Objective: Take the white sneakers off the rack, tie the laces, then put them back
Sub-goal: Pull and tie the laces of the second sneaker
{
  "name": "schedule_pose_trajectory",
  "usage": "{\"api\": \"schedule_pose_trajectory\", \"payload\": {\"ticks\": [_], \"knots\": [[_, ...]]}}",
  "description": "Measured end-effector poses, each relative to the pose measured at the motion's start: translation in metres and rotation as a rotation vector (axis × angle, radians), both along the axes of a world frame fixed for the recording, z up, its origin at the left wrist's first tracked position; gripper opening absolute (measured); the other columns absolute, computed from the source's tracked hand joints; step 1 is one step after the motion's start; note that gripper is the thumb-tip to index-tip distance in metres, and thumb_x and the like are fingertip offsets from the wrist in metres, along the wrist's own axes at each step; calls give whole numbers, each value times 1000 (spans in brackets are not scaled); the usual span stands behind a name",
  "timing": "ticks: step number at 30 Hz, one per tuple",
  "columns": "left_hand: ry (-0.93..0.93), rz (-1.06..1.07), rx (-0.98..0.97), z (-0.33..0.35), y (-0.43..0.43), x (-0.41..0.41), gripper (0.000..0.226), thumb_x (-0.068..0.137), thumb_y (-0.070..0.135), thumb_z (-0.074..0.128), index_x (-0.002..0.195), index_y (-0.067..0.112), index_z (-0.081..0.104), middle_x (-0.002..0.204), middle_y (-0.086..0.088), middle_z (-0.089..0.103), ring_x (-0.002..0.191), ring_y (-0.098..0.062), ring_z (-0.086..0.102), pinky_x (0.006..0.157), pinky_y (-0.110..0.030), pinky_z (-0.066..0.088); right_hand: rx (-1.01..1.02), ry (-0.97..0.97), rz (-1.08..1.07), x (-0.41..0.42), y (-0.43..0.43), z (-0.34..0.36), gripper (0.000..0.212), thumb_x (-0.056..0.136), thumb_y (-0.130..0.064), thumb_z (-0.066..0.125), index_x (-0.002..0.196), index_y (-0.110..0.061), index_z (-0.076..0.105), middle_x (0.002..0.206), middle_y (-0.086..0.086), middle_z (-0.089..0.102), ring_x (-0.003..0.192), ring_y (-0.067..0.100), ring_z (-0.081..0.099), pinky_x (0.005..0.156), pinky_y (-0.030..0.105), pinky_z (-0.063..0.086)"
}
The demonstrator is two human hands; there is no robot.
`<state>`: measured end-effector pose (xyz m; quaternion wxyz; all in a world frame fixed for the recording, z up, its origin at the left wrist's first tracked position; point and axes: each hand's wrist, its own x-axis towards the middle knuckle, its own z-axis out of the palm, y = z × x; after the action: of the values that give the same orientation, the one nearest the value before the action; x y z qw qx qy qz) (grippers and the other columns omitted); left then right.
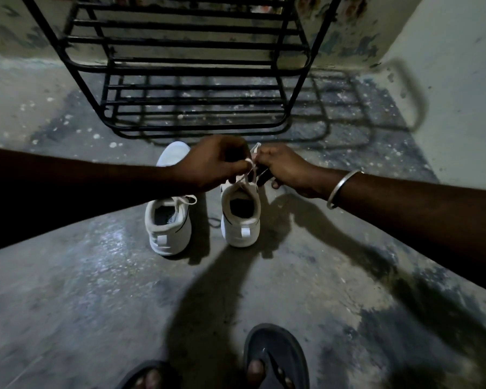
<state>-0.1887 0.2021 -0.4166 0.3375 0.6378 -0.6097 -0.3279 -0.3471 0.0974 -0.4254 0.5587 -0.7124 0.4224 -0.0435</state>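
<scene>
Nearest: we are wearing dark sandals (275, 357) on the floor (68, 290). Middle: the left sneaker (169, 223) and right sneaker (240, 220) are standing side by side on the floor, heels toward us. Above the right sneaker, our left hand (208, 164) and right hand (286, 171), bangle (341, 189) at its wrist, are each pinching its laces (249, 169), fingers curled. Farthest: the black rack (191, 71) is standing against the wall (17, 23), just beyond the toes.

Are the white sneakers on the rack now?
No, the left sneaker and the right sneaker stand on the floor before the rack.
</scene>
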Motion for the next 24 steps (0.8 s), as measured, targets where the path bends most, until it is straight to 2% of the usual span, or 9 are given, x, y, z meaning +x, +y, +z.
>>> {"api": "schedule_pose_trajectory", "payload": {"ticks": [3, 6, 9, 11, 13, 15, 16, 21, 24], "knots": [[29, 62, -119, 17, -6, 1, 12, 96, 15, 61, 99, 5, 65, 79, -8, 72, 63, -18, 70, 51, -29, 55, 0, 24, 53, 1, 5, -1, 29, 101, -12, 39, 112, -3, 65, 100, 11, 75, 73, 16, 63, 48, 23, 38], [101, 227, -140, 22, -20, 13, 19, 99, 14, 55, 108, -2, 58, 84, -14, 72, 66, -24, 72, 55, -34, 59, 68, -10, 49, 2, 1, -3, 23, 102, -14, 41, 111, -4, 60, 99, 13, 75, 67, 13, 57, 47, 23, 34], [239, 354, 40, 5, -32, 31, 17, 98, 8, 57, 111, -3, 58, 92, -26, 71, 68, -31, 74, 65, -45, 64, 189, -86, -30, 1, -1, -5, 11, 102, -19, 50, 106, -10, 55, 88, 11, 75, 62, 13, 58, 42, 20, 35], [268, 423, 242, -12, -31, 34, 29, 93, 2, 62, 120, -4, 54, 99, -33, 70, 68, -33, 71, 65, -45, 63, 247, -129, -72, -1, 0, -5, 7, 101, -17, 54, 97, -12, 57, 85, 10, 75, 64, 15, 63, 43, 18, 41], [3, 412, 298, -26, -26, 30, 48, 85, 4, 71, 127, 0, 50, 105, -28, 69, 76, -32, 69, 67, -40, 58, 272, -144, -96, -3, 1, -5, 8, 99, -16, 57, 92, -15, 61, 86, 10, 74, 68, 16, 66, 45, 18, 46], [-322, 309, 171, -31, -19, 24, 56, 78, 14, 78, 128, 7, 53, 119, -21, 60, 99, -34, 63, 82, -38, 52, 297, -154, -122, -4, 0, -6, 4, 98, -15, 59, 95, -14, 62, 88, 11, 74, 68, 16, 67, 47, 18, 48], [-381, 239, 97, -32, -15, 20, 52, 78, 16, 78, 125, 9, 57, 122, -18, 56, 102, -33, 62, 86, -37, 52, 308, -158, -133, -3, 0, -6, 3, 97, -14, 60, 99, -13, 63, 88, 11, 73, 67, 15, 67, 48, 18, 48], [-371, -65, 35, -31, -3, -1, 20, 82, 13, 74, 101, 7, 72, 98, -10, 74, 90, -26, 70, 80, -39, 55, 307, -138, -132, 2, 4, -4, 14, 96, -15, 62, 108, -9, 62, 85, 9, 71, 64, 14, 66, 50, 18, 48], [-267, -23, 82, -31, -6, -1, 16, 84, 17, 75, 90, 2, 74, 86, -13, 74, 85, -29, 70, 77, -40, 53, 305, -129, -135, 1, 5, -3, 13, 97, -16, 61, 108, -9, 61, 85, 10, 71, 64, 14, 65, 52, 20, 46]]}}
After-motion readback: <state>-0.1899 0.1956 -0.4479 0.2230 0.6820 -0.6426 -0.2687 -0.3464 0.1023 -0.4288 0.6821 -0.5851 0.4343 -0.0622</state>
